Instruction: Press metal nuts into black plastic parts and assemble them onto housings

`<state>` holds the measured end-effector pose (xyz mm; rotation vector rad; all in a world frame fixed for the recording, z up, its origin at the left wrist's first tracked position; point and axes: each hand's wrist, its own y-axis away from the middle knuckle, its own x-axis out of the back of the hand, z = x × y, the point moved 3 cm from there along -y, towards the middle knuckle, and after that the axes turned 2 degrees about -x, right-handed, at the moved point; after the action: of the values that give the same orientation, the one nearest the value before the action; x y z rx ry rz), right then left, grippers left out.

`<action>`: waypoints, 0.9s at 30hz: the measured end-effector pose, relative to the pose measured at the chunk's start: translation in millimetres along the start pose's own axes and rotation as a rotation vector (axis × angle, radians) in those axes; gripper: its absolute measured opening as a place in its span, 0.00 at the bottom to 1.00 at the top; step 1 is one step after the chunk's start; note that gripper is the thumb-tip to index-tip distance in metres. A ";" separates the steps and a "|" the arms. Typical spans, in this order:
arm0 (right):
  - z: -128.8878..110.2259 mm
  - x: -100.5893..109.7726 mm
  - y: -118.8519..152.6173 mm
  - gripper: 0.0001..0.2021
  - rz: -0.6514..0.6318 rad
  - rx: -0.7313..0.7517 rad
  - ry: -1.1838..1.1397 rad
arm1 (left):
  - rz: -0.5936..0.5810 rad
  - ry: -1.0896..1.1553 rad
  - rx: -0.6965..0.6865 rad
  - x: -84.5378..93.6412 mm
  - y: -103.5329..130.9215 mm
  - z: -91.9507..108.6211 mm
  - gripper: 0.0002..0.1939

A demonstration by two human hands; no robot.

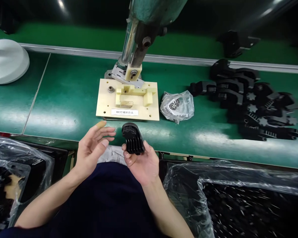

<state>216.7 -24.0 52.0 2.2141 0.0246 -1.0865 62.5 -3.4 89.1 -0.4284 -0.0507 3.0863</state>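
Note:
Gripped in my right hand (144, 163) is a black ribbed plastic part (133, 138), its rounded end up and its ribs facing me. My left hand (93, 145) hovers just to the left of that part, fingers apart and nothing in them; a yellowish cover wraps one fingertip. Beyond both hands, a cream-coloured fixture (106, 102) with raised blocks and a printed label lies on the green bench (71, 96). Over the fixture stands a screw-driving machine (141, 43) with a clear tube along its side.
A clear plastic bag of small metal screws (175, 104) sits right of the fixture. Several black plastic parts (253, 96) are heaped further right. Plastic-lined bins flank me, a left bin (46, 158) and a right bin (188, 178). A white round base (10, 62) stands far left.

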 end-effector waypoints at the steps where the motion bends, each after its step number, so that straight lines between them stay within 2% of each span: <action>1: 1.8 -1.4 0.1 0.18 -0.007 0.009 0.025 | -0.024 -0.066 -0.045 -1.9 0.9 0.3 0.24; 5: 6.8 -6.9 2.2 0.18 -0.061 0.099 0.139 | -0.117 -0.379 -0.168 -11.1 0.6 -1.0 0.38; 7: 6.5 -7.7 4.1 0.19 -0.060 0.173 0.182 | -0.099 -0.421 -0.225 -11.4 -4.2 -0.3 0.38; 9: 4.2 -7.2 6.4 0.21 -0.046 0.263 0.236 | 0.012 -0.381 -0.292 -4.9 -11.8 3.0 0.31; 11: 0.8 -6.0 8.4 0.22 -0.028 0.346 0.298 | 0.181 -0.339 -0.357 7.0 -19.1 7.5 0.24; 13: -1.9 -4.5 9.9 0.23 -0.021 0.397 0.358 | 0.295 -0.337 -0.381 18.2 -22.9 10.1 0.21; 15: -3.0 -2.9 11.3 0.23 -0.031 0.418 0.420 | 0.253 -0.327 -0.337 22.5 -21.9 8.8 0.21; 19: -5.7 3.7 13.4 0.23 -0.001 0.492 0.660 | -0.135 -0.222 -0.118 9.7 -8.0 -4.5 0.24; 21: -9.8 9.2 11.5 0.23 0.047 0.573 0.810 | -0.217 -0.163 -0.025 3.6 -3.1 -12.7 0.26; 23: -12.8 13.5 7.0 0.23 0.054 0.601 0.886 | -0.178 -0.096 0.024 1.3 -2.5 -18.6 0.28; 27: -9.8 18.0 -1.4 0.25 -0.005 0.491 0.869 | -0.002 -0.008 0.032 -0.1 -3.2 -22.8 0.31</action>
<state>234.9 -22.0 42.6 2.9645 0.1495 -0.0448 68.9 0.5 67.4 -0.4146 -0.0011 3.0821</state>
